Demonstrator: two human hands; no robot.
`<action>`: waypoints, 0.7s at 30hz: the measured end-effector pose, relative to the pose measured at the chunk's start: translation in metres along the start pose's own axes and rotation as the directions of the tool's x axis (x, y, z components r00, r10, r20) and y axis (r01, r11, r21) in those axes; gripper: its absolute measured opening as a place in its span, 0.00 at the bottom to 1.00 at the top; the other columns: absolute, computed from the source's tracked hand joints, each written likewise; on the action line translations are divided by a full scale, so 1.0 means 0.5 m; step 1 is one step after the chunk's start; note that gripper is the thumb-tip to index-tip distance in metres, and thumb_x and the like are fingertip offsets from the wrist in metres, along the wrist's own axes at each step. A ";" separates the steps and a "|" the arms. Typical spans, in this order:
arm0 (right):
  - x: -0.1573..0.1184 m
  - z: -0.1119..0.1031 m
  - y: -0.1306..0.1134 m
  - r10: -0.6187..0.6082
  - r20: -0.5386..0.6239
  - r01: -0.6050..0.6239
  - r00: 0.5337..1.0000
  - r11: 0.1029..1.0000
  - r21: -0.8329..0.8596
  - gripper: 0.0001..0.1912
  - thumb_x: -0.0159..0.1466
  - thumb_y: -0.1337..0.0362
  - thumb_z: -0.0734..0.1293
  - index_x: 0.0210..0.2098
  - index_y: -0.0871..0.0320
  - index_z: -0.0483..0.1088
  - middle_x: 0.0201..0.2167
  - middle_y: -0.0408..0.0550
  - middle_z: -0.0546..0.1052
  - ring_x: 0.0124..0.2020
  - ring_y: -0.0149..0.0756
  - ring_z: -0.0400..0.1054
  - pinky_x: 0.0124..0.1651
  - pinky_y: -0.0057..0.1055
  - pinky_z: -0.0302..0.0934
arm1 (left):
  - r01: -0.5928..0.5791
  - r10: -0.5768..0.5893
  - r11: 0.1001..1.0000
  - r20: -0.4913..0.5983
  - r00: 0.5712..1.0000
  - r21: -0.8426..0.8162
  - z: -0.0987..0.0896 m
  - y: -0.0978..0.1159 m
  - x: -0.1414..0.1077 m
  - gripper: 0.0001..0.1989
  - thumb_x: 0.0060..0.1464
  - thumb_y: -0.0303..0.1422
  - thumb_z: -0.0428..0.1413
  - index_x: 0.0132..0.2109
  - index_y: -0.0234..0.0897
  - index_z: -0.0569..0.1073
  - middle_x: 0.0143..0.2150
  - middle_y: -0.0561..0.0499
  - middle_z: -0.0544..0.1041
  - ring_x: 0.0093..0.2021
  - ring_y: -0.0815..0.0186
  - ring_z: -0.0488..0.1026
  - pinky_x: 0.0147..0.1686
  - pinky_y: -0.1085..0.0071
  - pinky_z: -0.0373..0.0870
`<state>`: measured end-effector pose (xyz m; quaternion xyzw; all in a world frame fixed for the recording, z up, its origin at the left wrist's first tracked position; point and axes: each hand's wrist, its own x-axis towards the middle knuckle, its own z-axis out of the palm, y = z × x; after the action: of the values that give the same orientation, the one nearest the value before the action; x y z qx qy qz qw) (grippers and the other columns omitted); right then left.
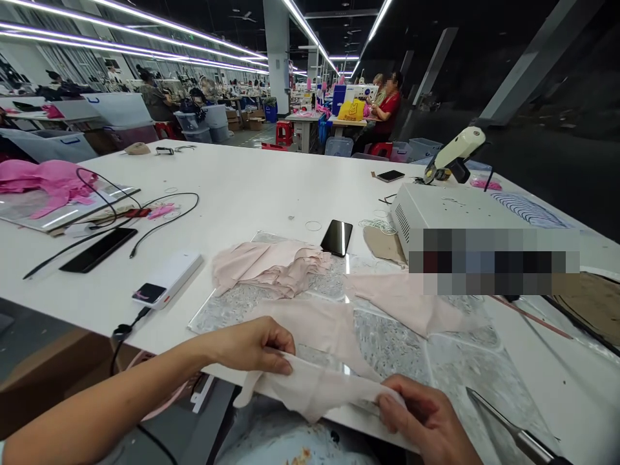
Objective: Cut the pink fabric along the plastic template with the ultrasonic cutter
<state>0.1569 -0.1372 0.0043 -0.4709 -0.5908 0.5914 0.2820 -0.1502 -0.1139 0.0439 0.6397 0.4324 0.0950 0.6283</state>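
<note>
A pale pink fabric piece (320, 391) is stretched between my two hands at the table's front edge, its lower part hanging over the edge. My left hand (264, 345) pinches its upper left edge between thumb and fingers. At the right end, my right hand (421, 413) is closed on the same cloth. Just beyond lies another pale pink piece (310, 320), flat on a grey stone-patterned mat (387, 336). A stack of similar pieces (271, 265) sits behind it, and a further piece (411, 300) lies to the right.
A metal pointed tool (513, 429) lies at the right front. Behind it stand a pale machine box (450, 206) and a heat gun (455, 155). A black phone (336, 237) touches the mat. Left are a white power bank (167, 281), cables and pink fabric (48, 181). People sit farther back.
</note>
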 end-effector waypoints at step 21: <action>0.066 -0.063 0.061 -0.815 0.102 0.550 0.570 0.287 -0.784 0.19 0.63 0.74 0.64 0.48 0.49 0.76 0.37 0.47 0.80 0.38 0.34 0.76 0.41 0.28 0.72 | -0.168 0.655 0.164 0.020 0.755 0.972 -0.027 -0.086 0.097 0.12 0.66 0.22 0.44 0.41 0.34 0.72 0.38 0.48 0.72 0.33 0.67 0.67 0.35 0.72 0.65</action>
<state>0.1789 -0.0987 -0.0281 -0.3246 -0.8653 0.0240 0.3811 -0.1482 -0.0785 -0.0122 0.9369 0.3244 0.1276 -0.0287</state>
